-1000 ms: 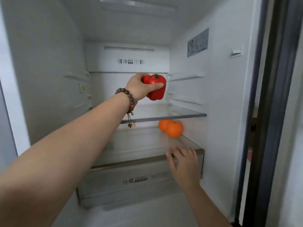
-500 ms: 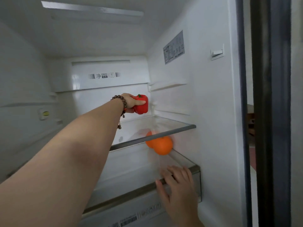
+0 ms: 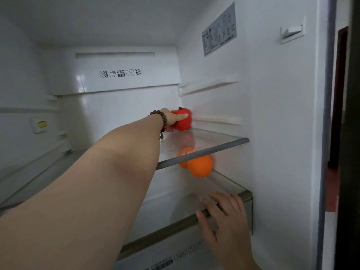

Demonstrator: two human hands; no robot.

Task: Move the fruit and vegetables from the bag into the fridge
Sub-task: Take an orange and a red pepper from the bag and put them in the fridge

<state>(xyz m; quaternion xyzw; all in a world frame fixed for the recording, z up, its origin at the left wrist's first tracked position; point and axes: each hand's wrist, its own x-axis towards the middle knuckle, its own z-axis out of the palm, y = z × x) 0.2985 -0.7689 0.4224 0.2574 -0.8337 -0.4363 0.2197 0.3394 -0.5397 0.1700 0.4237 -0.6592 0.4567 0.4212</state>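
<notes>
My left hand (image 3: pixel 171 118), with a bead bracelet at the wrist, holds a red bell pepper (image 3: pixel 183 121) at the back right of the upper glass shelf (image 3: pixel 224 143). The pepper's base is at the shelf surface, close to the fridge's right wall. Two oranges (image 3: pixel 200 165) lie on the lower glass shelf (image 3: pixel 229 184), one behind the other, partly seen through the upper shelf. My right hand (image 3: pixel 222 213) rests on the front rim of that lower shelf, fingers over its edge. The bag is out of view.
The fridge interior is white, with a rear panel (image 3: pixel 120 73) marked DEO and rail ledges (image 3: pixel 208 86) on the right wall. A drawer front (image 3: pixel 175 258) sits under the lower shelf. The dark door edge (image 3: pixel 348 133) stands at the far right.
My left arm has reached deeper and to the right, carrying the pepper down to the back right of the upper shelf. The view has moved closer. My right hand stays on the lower shelf rim.
</notes>
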